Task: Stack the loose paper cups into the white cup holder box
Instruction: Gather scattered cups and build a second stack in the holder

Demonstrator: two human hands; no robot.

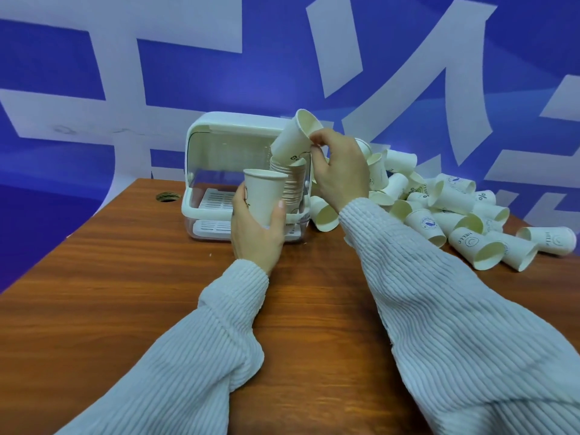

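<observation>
The white cup holder box [201, 171] stands open at the back of the wooden table, with a stack of nested paper cups [292, 189] at its right side. My right hand [340, 171] pinches the rim of a tilted paper cup [293, 139] just above that stack. In front of the box, my left hand [257, 230] grips an upright paper cup [263, 194]. Several loose paper cups [455, 211] lie in a heap to the right of the box.
The wooden table [125, 293] has a round cable hole [165, 196] left of the box, and its left edge runs diagonally. A blue and white wall rises behind. The cup heap reaches the table's right side.
</observation>
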